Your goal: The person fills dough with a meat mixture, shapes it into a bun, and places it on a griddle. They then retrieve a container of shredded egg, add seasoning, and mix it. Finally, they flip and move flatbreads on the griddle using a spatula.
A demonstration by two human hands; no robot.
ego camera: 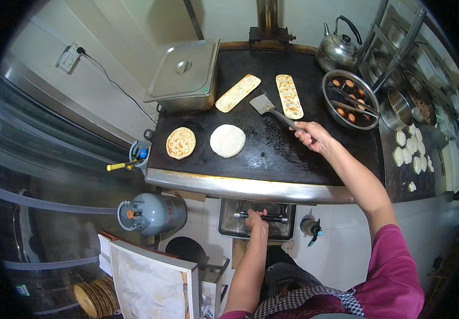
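Observation:
My right hand (312,135) grips the handle of a metal spatula (262,104) above the dark flat griddle (305,163). The spatula's blade lies between two long flatbreads. The left long flatbread (238,93) is pale and slanted; the right one (289,96) has browned patches. Nearer the front edge are a browned round flatbread (181,142) and a pale round one (227,141). Below the griddle, my left hand (256,219) is closed around the black bar handle (275,218) of a dark-rimmed drawer or door (224,227).
A lidded steel pan (181,81) stands at the griddle's back left. At right are a steel bowl of eggs in dark liquid (351,99), a kettle (338,50) and several dough pieces (412,143). A gas cylinder (155,214) and a spray bottle (310,227) stand on the floor.

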